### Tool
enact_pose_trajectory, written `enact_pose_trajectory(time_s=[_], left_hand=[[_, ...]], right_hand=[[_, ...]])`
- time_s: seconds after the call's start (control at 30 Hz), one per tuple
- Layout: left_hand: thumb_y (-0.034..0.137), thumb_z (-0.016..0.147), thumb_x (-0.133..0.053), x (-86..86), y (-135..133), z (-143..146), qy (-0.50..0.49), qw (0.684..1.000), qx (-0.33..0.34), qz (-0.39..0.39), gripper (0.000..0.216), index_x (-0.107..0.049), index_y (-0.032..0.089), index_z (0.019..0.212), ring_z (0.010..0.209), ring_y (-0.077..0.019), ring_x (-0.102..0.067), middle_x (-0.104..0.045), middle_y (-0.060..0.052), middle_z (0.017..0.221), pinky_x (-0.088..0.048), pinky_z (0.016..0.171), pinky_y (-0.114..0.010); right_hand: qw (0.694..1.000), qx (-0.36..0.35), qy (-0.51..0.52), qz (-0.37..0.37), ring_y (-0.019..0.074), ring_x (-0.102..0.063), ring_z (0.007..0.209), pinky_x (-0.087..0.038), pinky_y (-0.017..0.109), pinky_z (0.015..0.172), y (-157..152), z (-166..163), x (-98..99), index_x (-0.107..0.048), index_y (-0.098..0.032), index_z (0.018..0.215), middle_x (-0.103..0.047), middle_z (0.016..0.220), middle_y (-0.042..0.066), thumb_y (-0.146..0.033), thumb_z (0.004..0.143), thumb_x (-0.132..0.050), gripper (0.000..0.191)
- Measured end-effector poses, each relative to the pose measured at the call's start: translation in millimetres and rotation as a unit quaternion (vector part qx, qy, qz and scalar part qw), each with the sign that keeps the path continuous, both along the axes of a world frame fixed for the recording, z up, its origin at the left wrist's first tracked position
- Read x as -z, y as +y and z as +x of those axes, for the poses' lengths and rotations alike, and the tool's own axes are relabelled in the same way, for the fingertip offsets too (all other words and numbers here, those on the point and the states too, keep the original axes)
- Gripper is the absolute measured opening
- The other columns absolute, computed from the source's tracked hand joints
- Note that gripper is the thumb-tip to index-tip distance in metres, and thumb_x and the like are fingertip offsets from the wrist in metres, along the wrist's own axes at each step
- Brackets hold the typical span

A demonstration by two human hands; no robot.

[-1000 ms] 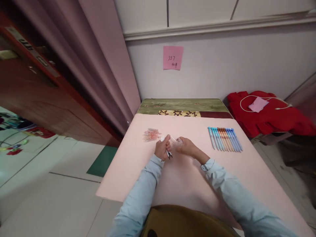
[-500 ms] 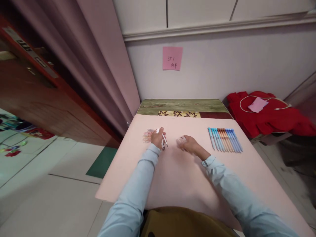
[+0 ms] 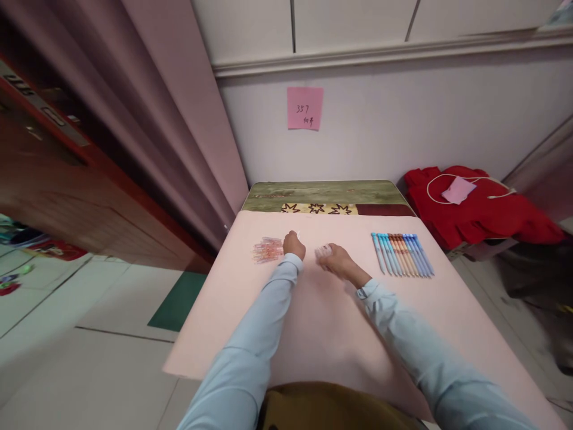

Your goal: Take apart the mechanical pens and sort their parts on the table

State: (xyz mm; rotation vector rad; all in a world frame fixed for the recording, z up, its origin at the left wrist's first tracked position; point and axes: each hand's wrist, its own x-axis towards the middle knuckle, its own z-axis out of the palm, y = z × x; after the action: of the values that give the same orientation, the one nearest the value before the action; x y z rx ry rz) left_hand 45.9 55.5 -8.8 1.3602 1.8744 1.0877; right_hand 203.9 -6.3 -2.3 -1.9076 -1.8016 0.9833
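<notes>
My left hand is closed just right of a pile of slim clear and pinkish sticks, above the pale pink sheet. Only a small white end shows beyond its fingers; the rest of the white pen refills is hidden by the hand. To the right, my right hand closes round a bundle of clear plastic pieces, whose exact kind is blurred. A small gap separates the two hands. Farther right lies a neat row of pens in light blue, brown and violet-blue.
Green patterned tabletop shows beyond the sheet, against the wall. A red cloth with a white cable and pink paper lies at right. A pink note hangs on the wall. Curtain and wooden door stand at left.
My left hand has moved right, off the pile and closer to my right hand, and turned so the refills are mostly hidden. The view has shifted slightly; my right hand keeps its hold.
</notes>
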Motion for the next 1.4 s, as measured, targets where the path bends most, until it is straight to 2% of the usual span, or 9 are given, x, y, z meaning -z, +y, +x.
enact_pose_trajectory(time_s=[0.17, 0.27, 0.43, 0.6, 0.77, 0.93, 1.1, 1.23, 1.4], left_hand=[[-0.006, 0.065, -0.056, -3.9, -13.3, 5.0, 0.103, 0.993, 0.048, 0.017, 0.028, -0.057, 0.018, 0.079, 0.111, -0.0329, -0.059, -0.063, -0.018, 0.102, -0.042, 0.099, -0.043], [-0.002, 0.069, -0.055, -9.3, -16.7, -2.6, 0.149, 0.986, 0.070, 0.035, 0.029, -0.062, 0.018, 0.089, 0.114, -0.0310, -0.057, -0.062, -0.016, 0.108, -0.041, 0.102, -0.042], [0.011, 0.081, -0.053, -18.2, -24.7, -46.8, 0.205, 0.974, 0.069, 0.074, 0.025, -0.065, 0.017, 0.102, 0.120, -0.0303, -0.051, -0.061, -0.016, 0.116, -0.035, 0.109, -0.042], [0.018, 0.088, -0.050, -13.9, -46.0, -87.2, 0.293, 0.946, 0.067, 0.124, 0.021, -0.068, 0.018, 0.099, 0.108, -0.0301, -0.056, -0.066, -0.014, 0.106, -0.040, 0.101, -0.042], [0.030, 0.088, -0.060, -1.3, -77.9, -48.0, 0.320, 0.904, 0.235, 0.158, 0.023, -0.067, 0.022, 0.109, 0.112, -0.0283, -0.055, -0.065, -0.012, 0.112, -0.040, 0.100, -0.043], [0.027, 0.084, -0.065, 10.2, -85.1, 8.8, 0.369, 0.852, 0.319, 0.190, 0.033, -0.064, 0.023, 0.117, 0.129, -0.0328, -0.045, -0.053, -0.015, 0.139, -0.032, 0.107, -0.051], [0.019, 0.090, -0.053, 15.2, -67.0, 11.3, 0.418, 0.865, 0.239, 0.139, 0.019, -0.067, 0.015, 0.102, 0.124, -0.0359, -0.049, -0.058, -0.021, 0.132, -0.034, 0.104, -0.055], [0.030, 0.090, -0.058, 13.1, -70.0, -16.6, 0.387, 0.886, 0.213, 0.139, 0.024, -0.067, 0.017, 0.108, 0.127, -0.0351, -0.049, -0.057, -0.019, 0.137, -0.032, 0.109, -0.053], [0.055, 0.082, -0.066, 11.5, -88.5, -71.4, 0.378, 0.888, 0.228, 0.127, 0.077, -0.045, 0.016, 0.145, 0.146, -0.0345, -0.032, -0.041, -0.020, 0.154, -0.017, 0.121, -0.052]], right_hand=[[0.990, -0.045, -0.117, 0.064, 0.0273, -0.067, 0.096, -0.045, 0.030, 0.075, 21.2, -11.8, -12.1, -0.052, -0.013, 0.118, -0.071, 0.106, 0.017, -0.028, 0.076, -0.066, 0.047], [0.977, -0.108, -0.160, 0.092, 0.0278, -0.066, 0.104, -0.044, 0.032, 0.083, 29.6, -20.5, -18.1, -0.048, -0.014, 0.125, -0.069, 0.114, 0.018, -0.022, 0.078, -0.063, 0.050], [0.960, -0.180, -0.189, 0.101, 0.0271, -0.064, 0.107, -0.043, 0.032, 0.086, 40.3, -26.5, -22.1, -0.054, -0.018, 0.119, -0.068, 0.118, 0.015, -0.019, 0.077, -0.064, 0.044], [0.968, -0.146, -0.181, 0.094, 0.0245, -0.066, 0.098, -0.043, 0.028, 0.076, 48.1, -21.5, -19.7, -0.054, -0.017, 0.118, -0.071, 0.109, 0.013, -0.026, 0.076, -0.066, 0.045], [0.979, -0.050, -0.184, 0.072, 0.0225, -0.068, 0.090, -0.041, 0.026, 0.067, 46.1, -2.9, -11.6, -0.053, -0.016, 0.119, -0.071, 0.104, 0.012, -0.038, 0.083, -0.062, 0.044], [0.973, -0.019, -0.221, 0.070, 0.0252, -0.068, 0.091, -0.040, 0.029, 0.069, 33.8, 23.7, -7.9, -0.052, -0.015, 0.120, -0.072, 0.103, 0.014, -0.034, 0.081, -0.064, 0.045], [0.954, -0.116, -0.254, 0.110, 0.0242, -0.067, 0.092, -0.041, 0.029, 0.073, 21.0, 30.3, -8.6, -0.051, -0.015, 0.120, -0.072, 0.105, 0.013, -0.027, 0.081, -0.061, 0.042], [0.943, -0.181, -0.245, 0.135, 0.0240, -0.065, 0.098, -0.042, 0.029, 0.079, 19.7, 13.7, -11.1, -0.053, -0.018, 0.121, -0.069, 0.112, 0.012, -0.022, 0.080, -0.061, 0.042], [0.926, -0.250, -0.235, 0.156, 0.0253, -0.063, 0.103, -0.043, 0.031, 0.084, 26.0, -13.3, -14.4, -0.055, -0.018, 0.121, -0.067, 0.113, 0.013, -0.017, 0.078, -0.060, 0.042]])
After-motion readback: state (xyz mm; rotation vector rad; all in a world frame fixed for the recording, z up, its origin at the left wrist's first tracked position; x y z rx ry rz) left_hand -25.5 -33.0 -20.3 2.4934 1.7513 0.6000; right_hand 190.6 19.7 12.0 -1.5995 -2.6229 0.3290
